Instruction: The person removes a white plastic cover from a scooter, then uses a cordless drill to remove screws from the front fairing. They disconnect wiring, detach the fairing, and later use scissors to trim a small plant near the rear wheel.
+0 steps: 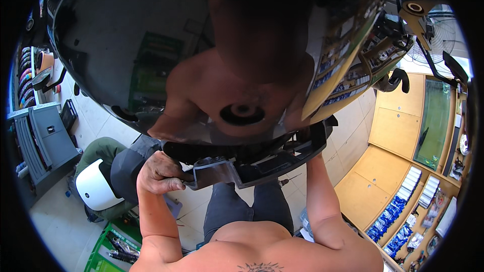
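Observation:
A large glossy black body panel [131, 55] of a scooter or motorcycle fills the space before me, reflecting a torso. Under its lower edge runs a black plastic trim piece [272, 171] with a squared bracket-like end at the left. My left hand [162, 172], darkened with grime, closes on that left end, thumb along its edge. My right forearm [321, 186] rises to the right end of the trim piece, where my right hand is mostly hidden behind the plastic. A round dark opening [242, 114] shows in the glossy panel.
Left of me are a white rounded shell [98, 184] beside dark green cloth, a grey case [50, 131] and a green tool tray [108, 252]. On the right stand wooden cabinets [388, 166] and shelves of blue packets [388, 216]. A lever [438, 68] juts out at upper right.

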### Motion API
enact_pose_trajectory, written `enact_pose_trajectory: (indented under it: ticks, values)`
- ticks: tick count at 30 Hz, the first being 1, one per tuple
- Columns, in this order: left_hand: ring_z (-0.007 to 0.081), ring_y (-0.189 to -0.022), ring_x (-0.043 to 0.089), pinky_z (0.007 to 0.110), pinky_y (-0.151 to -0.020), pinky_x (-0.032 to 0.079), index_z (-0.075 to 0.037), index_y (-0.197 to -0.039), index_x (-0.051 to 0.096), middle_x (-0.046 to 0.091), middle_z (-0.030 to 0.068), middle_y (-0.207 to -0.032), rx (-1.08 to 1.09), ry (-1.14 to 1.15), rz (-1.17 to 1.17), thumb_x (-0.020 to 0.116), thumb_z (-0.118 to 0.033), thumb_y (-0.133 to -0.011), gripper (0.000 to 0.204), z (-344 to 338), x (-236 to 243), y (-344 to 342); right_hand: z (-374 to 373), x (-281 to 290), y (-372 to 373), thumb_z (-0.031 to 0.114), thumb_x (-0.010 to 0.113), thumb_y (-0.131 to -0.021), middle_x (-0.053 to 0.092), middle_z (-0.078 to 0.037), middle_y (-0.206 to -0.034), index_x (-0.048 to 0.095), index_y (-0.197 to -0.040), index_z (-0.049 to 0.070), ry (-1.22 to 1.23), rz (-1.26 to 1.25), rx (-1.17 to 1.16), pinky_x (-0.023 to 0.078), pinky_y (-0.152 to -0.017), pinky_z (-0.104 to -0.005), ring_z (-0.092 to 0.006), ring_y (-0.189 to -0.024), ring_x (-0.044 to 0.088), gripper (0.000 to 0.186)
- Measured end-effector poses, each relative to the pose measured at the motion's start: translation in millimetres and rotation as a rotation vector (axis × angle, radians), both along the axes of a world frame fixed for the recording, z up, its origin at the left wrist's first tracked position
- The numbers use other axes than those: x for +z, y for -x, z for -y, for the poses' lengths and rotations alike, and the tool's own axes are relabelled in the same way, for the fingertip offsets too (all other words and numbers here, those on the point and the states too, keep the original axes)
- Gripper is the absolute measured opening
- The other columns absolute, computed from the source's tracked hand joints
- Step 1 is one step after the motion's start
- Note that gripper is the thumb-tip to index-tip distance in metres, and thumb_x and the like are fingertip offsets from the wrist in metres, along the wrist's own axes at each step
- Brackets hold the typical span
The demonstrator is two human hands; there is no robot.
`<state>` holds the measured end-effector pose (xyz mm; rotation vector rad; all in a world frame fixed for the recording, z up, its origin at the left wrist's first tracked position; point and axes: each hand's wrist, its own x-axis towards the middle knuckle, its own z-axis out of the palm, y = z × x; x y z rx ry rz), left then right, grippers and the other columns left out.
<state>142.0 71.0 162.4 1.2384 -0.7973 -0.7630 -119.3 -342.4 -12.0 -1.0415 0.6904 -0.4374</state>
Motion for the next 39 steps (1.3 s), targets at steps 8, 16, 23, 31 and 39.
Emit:
enact_pose_trajectory:
  ticks: [8, 16, 23, 31, 39]
  values:
    - [0.0258, -0.046, 0.057, 0.032, -0.043, 0.040, 0.003, -0.070, 0.068, 0.058, 0.0124, -0.055, -0.054, 0.035, 0.088, 0.079, -0.031, -0.077, 0.036, -10.5, -16.2, -4.5, -5.6, 8.7, -10.6, 0.044, 0.048, -0.094, 0.060, -0.009, -0.120, 0.048, -0.131, 0.005, -0.105, 0.028, -0.045, 0.050, -0.093, -0.0349, -0.0232, -0.106, 0.060, 0.054]
    - [0.0263, -0.047, 0.058, 0.033, -0.045, 0.041, 0.002, -0.070, 0.068, 0.060, 0.0120, -0.056, 0.011, 0.023, 0.041, 0.079, -0.031, -0.076, 0.036, -6.6, -9.1, -1.7, 4.1, 21.4, -9.6, 0.037, 0.046, -0.094, 0.060, -0.011, -0.118, 0.056, -0.122, 0.003, 1.459, -0.367, 0.347, 0.048, -0.092, -0.0361, -0.0257, -0.107, 0.060, 0.045]
    - [0.0242, -0.048, 0.059, 0.031, -0.045, 0.041, 0.002, -0.069, 0.068, 0.060, 0.0107, -0.056, 0.010, 0.076, 0.043, 0.079, -0.031, -0.077, 0.036, -2.4, -9.9, -2.8, -5.6, 2.9, -6.8, 0.036, 0.041, -0.097, 0.060, -0.012, -0.118, 0.055, -0.122, 0.000, 0.049, 0.041, 0.022, 0.048, -0.092, -0.0380, -0.0261, -0.108, 0.058, 0.046]
    - [0.0246, -0.049, 0.058, 0.033, -0.047, 0.041, 0.003, -0.068, 0.068, 0.060, 0.0108, -0.056, 0.060, 0.077, 0.022, 0.079, -0.031, -0.077, 0.037, 3.7, -6.5, -0.3, 11.9, -21.2, 6.1, 0.044, 0.036, -0.099, 0.059, -0.012, -0.120, 0.054, -0.123, -0.001, 0.144, -0.008, 0.104, 0.047, -0.093, -0.0366, -0.0247, -0.109, 0.057, 0.054]
    - [0.0253, -0.051, 0.060, 0.033, -0.049, 0.043, 0.003, -0.068, 0.068, 0.061, 0.0116, -0.057, 0.054, 0.062, 0.037, 0.079, -0.029, -0.076, 0.035, 2.2, -5.1, -0.1, -0.2, 4.4, -9.8, 0.053, 0.038, -0.097, 0.058, -0.013, -0.122, 0.053, -0.124, -0.001, 0.096, 0.002, 0.072, 0.046, -0.094, -0.0360, -0.0226, -0.110, 0.057, 0.062]
